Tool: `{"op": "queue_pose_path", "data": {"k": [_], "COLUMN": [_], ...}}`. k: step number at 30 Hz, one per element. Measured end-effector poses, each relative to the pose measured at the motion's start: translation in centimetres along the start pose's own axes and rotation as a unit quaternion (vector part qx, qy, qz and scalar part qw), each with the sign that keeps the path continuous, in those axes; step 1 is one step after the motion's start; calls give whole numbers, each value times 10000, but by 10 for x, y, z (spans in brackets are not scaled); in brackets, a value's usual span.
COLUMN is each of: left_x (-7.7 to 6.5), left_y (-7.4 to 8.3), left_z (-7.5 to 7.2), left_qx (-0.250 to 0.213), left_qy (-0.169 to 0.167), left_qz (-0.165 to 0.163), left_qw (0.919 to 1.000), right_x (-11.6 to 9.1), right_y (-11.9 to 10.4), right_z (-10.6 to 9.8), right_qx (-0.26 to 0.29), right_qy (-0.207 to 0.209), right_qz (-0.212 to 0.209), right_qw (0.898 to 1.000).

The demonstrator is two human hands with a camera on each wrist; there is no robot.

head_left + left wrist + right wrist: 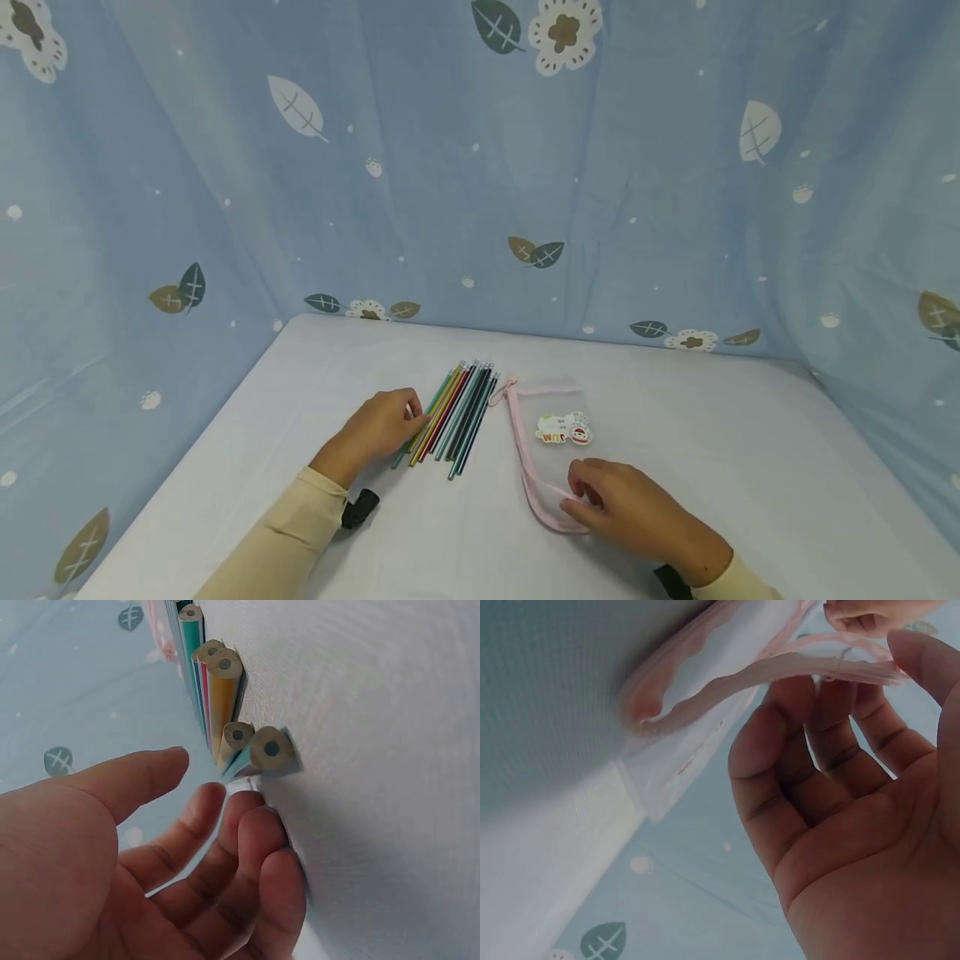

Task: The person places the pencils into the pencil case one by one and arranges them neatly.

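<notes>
Creased sleeve point(281, 533), slim wooden pencils point(455, 417) beside sheer pink-edged pouch point(551, 464)

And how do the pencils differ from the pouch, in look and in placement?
The pencils are slim and straight, in several colours; the pouch is broad and translucent, with pink trim and a printed label. The pencils lie near the left hand; the pouch lies to their right, near the right hand. Both rest on the white surface.

Unsharpened, multicoloured pencils point(459, 414) lay slanting side by side just below the frame's centre; a translucent, pink-edged pouch point(546, 463) lay flat at lower centre-right.
</notes>
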State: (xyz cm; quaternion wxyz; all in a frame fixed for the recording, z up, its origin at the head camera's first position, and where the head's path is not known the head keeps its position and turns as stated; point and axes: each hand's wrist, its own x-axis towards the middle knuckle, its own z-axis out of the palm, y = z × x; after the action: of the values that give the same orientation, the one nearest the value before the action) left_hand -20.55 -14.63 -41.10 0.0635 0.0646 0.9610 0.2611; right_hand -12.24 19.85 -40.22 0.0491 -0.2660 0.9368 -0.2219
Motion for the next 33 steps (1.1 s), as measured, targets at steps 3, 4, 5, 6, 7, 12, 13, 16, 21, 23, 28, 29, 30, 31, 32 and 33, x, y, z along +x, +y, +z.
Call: {"op": "queue_pose_path", "data": {"k": [3,4,5,6,7,12,13,16,21,23,28,29,30,31,32,33], "left_x": [0,0,0,0,0,0,0,3,8,10,11,10,10,9,9,8], "left_y": [-2,-2,-2,-3,-3,-5,-5,-5,-5,-6,-7,-7,-8,-8,-8,-8], "left_z": [2,2,3,3,3,2,2,2,1,1,1,1,1,1,1,1], "left_qx": [-92,-116,-137,-144,-138,-127,-122,-162,-163,-116,-62,-56,-46,-43,-31,-21], "left_qy": [-47,-62,-80,-96,-101,-43,-25,-60,-115,-124,-156,-154,-149,-145,-135,-128], "left_qz": [-9,-12,-18,-33,-47,-56,-51,-74,-77,-79,-27,-8,12,13,10,7], "left_qw": [9999,9999,9999,9998,9998,9999,9999,9998,9998,9998,9999,9999,9999,9999,9999,9999], "right_x": [0,0,0,0,0,0,0,1,3,3,2,2,2,2,2,1], "right_y": [2,2,3,4,4,5,5,6,8,9,11,11,12,12,12,13], "right_z": [1,1,2,3,4,2,2,0,-2,-3,-3,-3,-3,-2,-2,-1], "right_qx": [140,168,203,228,239,376,424,625,954,1080,1564,1642,1722,1783,1839,1880], "right_qy": [7,7,9,36,76,295,304,312,428,477,348,313,290,274,264,259], "right_qz": [-16,-23,-21,-47,-76,-102,-57,84,107,78,168,197,179,189,202,223], "right_qw": [9999,9999,9998,9997,9997,9988,9986,9975,9945,9930,9869,9857,9845,9834,9824,9816]}}
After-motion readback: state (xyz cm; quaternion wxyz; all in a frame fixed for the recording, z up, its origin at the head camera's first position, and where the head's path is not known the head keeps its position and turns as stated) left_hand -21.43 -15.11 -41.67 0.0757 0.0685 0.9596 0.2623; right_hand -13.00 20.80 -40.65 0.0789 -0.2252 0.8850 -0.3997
